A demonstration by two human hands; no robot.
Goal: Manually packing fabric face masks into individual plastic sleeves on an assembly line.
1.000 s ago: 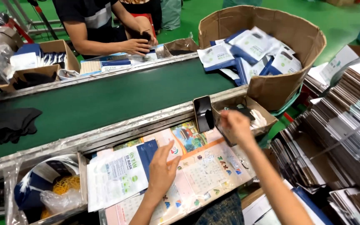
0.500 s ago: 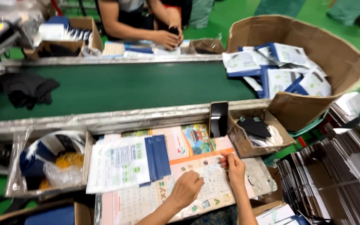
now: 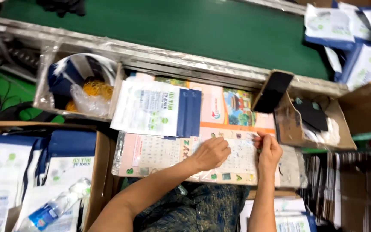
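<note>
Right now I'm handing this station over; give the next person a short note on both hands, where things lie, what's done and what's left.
Left hand: flat on the clear wrapped item on the printed chart mat.
Right hand: pinching that item's right edge; its contents can't be made out.
Stack of white-and-blue pouches lies above the hands, by the green conveyor belt, which is bare here.
Small cardboard box of dark pieces sits right of the mat.
Done: nothing to be seen on the belt.
Left: the item in hand looks unfinished.
</note>
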